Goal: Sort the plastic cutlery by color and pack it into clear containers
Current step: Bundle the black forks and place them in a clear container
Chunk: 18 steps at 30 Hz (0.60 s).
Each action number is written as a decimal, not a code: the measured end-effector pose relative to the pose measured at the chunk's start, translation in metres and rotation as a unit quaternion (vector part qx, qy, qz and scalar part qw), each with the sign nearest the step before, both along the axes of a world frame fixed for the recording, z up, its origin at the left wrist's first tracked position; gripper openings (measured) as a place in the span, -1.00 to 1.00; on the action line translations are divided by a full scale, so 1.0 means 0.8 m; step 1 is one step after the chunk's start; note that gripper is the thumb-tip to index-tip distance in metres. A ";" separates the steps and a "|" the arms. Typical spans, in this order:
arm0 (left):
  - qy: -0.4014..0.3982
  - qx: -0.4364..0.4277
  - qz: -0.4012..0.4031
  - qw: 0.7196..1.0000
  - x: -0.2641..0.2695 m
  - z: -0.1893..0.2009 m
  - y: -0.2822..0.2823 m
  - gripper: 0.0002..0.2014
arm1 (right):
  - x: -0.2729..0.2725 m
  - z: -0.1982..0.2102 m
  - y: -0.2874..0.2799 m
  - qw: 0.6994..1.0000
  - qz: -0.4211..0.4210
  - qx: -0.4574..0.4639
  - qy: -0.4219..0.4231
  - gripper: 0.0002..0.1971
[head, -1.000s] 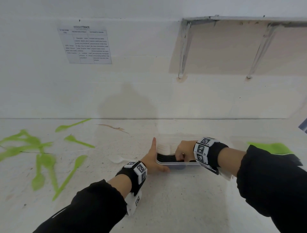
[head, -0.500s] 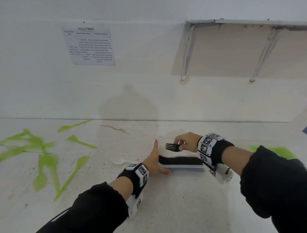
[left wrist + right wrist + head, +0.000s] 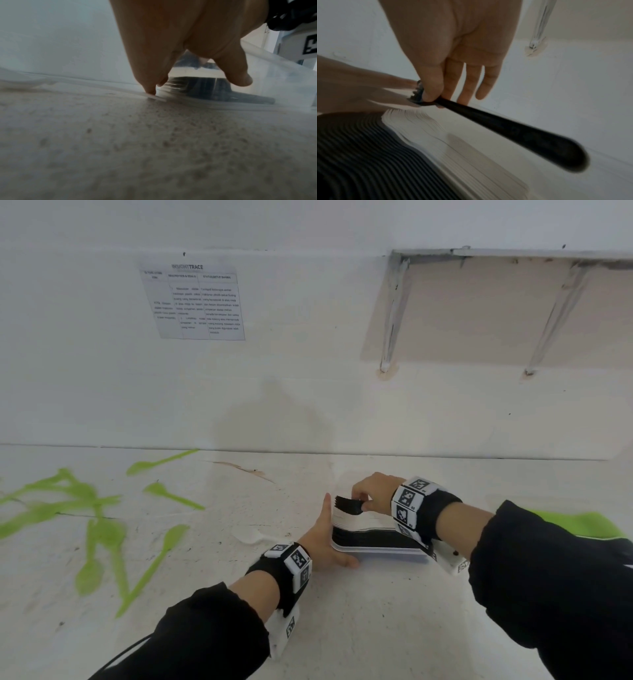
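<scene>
Left hand (image 3: 320, 537) is lying flat and spread against the left end of the box (image 3: 376, 550), fingers straight, thumb along the near edge. In the left wrist view a fingertip (image 3: 150, 90) is pressing down at the base of the clear wall. Probably bracing the box so it is not sliding while the other hand is working inside.

Right hand (image 3: 371, 491) is hovering over the far side of the box, pinching a black fork (image 3: 349, 503) by the neck, just behind the tines, between thumb and forefinger. The other fingers (image 3: 471, 86) are hanging straight and loose. The handle (image 3: 530, 136) is trailing back toward the wrist, clear of the box contents. Holding near the tines likely gives control over how the head nests onto the row.

Box contents: a near row of black cutlery (image 3: 359, 155), stacked on edge and tightly nested, and a far row of white pieces (image 3: 450, 142) packed the same way. The fork is sitting above the white row, not yet down. It appears to belong with the black row.

Green cutlery (image 3: 102, 542) is lying loose on the table (image 3: 342, 628) well to the left, unsorted. A green mass (image 3: 582, 525) is showing at far right behind the sleeve; cannot tell whether it is boxed.
</scene>
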State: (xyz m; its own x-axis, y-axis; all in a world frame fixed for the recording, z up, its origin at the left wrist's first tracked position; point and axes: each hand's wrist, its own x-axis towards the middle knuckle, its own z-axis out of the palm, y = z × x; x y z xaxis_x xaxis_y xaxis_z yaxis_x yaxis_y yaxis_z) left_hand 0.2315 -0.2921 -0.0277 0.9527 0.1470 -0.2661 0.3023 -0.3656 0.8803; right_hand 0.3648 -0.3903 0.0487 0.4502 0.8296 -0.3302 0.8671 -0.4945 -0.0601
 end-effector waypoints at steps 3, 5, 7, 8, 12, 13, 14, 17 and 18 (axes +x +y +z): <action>0.008 0.011 0.003 1.000 0.001 0.000 0.002 0.34 | -0.002 -0.001 0.004 0.999 0.018 -0.021 -0.015 -0.75; 0.009 0.012 0.001 1.000 0.001 0.000 0.002 0.33 | -0.005 0.004 0.006 1.000 0.014 -0.010 -0.014 -0.73; 0.014 0.019 0.003 1.000 0.001 0.001 0.002 0.33 | -0.006 0.015 0.005 0.999 0.000 0.038 -0.006 -0.73; 0.019 0.024 0.006 1.000 0.002 0.001 0.002 0.32 | -0.006 0.021 0.003 0.997 -0.013 0.070 0.005 -0.71; 0.026 0.029 0.011 0.999 0.000 0.003 0.000 0.32 | 0.000 0.036 -0.009 0.958 -0.120 0.217 0.141 -0.60; 0.027 0.027 0.012 0.999 0.000 0.004 0.000 0.32 | 0.001 0.037 -0.012 0.940 -0.149 0.250 0.180 -0.55; 0.027 0.025 0.012 0.999 0.000 0.004 0.000 0.32 | 0.001 0.037 -0.016 0.920 -0.172 0.280 0.214 -0.47; 0.026 0.029 0.012 0.999 0.000 0.006 -0.002 0.31 | 0.002 0.037 -0.026 0.873 -0.209 0.336 0.286 -0.34; 0.024 0.031 0.011 0.999 -0.001 0.007 -0.003 0.30 | 0.003 0.037 -0.029 0.862 -0.213 0.349 0.300 -0.40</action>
State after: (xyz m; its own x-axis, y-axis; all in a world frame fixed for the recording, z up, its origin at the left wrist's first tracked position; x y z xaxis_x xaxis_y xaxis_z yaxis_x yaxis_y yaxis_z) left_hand 0.2308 -0.2941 -0.0223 0.9352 0.1854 -0.3016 0.3526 -0.4117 0.8403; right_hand 0.3670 -0.4137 0.0782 0.6853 0.7218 -0.0967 0.3243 -0.4214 -0.8469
